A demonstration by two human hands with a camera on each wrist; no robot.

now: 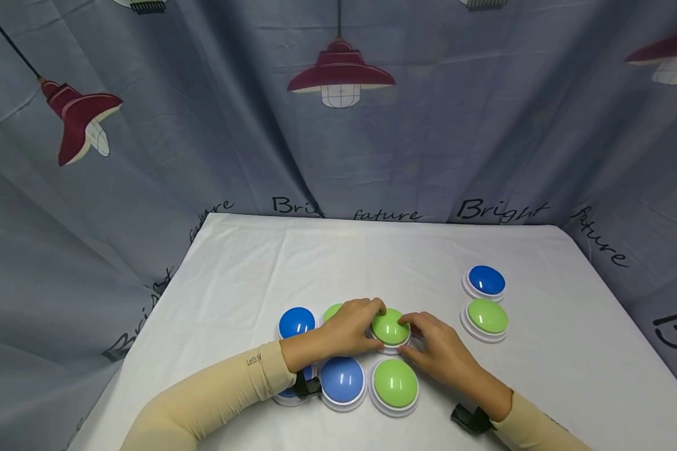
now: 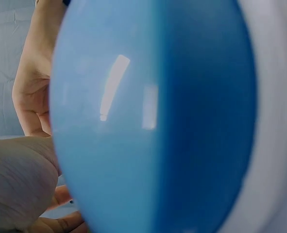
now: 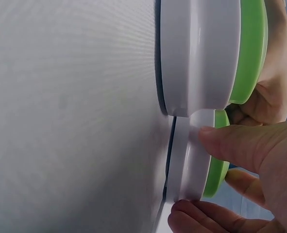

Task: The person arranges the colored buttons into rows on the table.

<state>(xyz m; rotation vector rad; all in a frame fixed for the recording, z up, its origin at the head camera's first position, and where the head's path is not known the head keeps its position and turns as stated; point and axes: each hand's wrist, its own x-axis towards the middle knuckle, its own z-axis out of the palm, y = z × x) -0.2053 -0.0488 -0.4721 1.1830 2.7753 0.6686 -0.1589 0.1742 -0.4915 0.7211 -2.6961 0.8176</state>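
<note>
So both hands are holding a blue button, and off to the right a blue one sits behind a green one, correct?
Not quite: the left hand and right hand are holding a green button, not a blue one, as the head view shows. The rest stands.

a big blue-gray curtain (image 1: 429,156) hangs behind and beside the white table (image 1: 383,257). it has red lamps (image 1: 341,69) and black words (image 1: 502,212) printed on it, and dark folds (image 1: 262,113) run down it.

Glossy plastic buttons (image 1: 395,383), matt tablecloth (image 1: 564,313) (lightly creased)
</note>
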